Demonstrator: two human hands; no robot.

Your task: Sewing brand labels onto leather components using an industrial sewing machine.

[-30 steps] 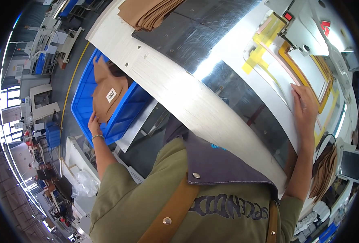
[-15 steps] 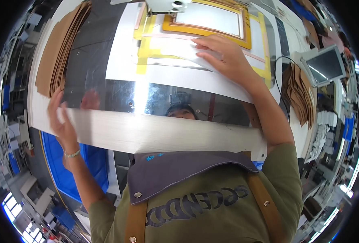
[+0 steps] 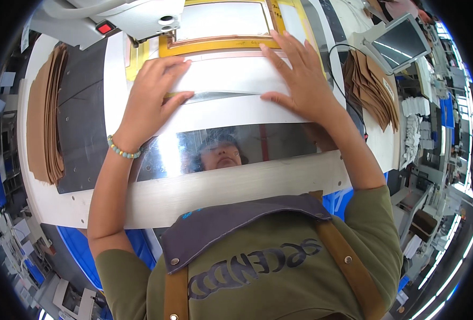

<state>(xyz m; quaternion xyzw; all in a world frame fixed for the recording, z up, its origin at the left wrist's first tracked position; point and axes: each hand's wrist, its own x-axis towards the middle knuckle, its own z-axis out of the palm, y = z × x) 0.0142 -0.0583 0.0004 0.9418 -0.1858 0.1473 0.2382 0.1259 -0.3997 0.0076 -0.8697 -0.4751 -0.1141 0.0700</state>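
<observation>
My left hand, a beaded bracelet at its wrist, rests on the left part of a white sheet with thumb and fingers apart. On the sheet's right part lies my right hand, fingers spread, its fingertips by the lower edge of a yellow rectangular frame. The frame has a brown inner border around a white panel. Beneath the sheet is a larger white board with yellow tape strips. Both hands are open, and neither grips anything visible.
A white machine head with a red switch hangs over the upper left. Brown cut pieces are stacked at left and right. A screen stands at the far right, a black cable beside it. Shiny metal plate lies in front.
My left hand has moved from the left brown stack onto the white sheet. My right hand has shifted slightly and spread its fingers. The head view has turned, bringing the machine further into sight.
</observation>
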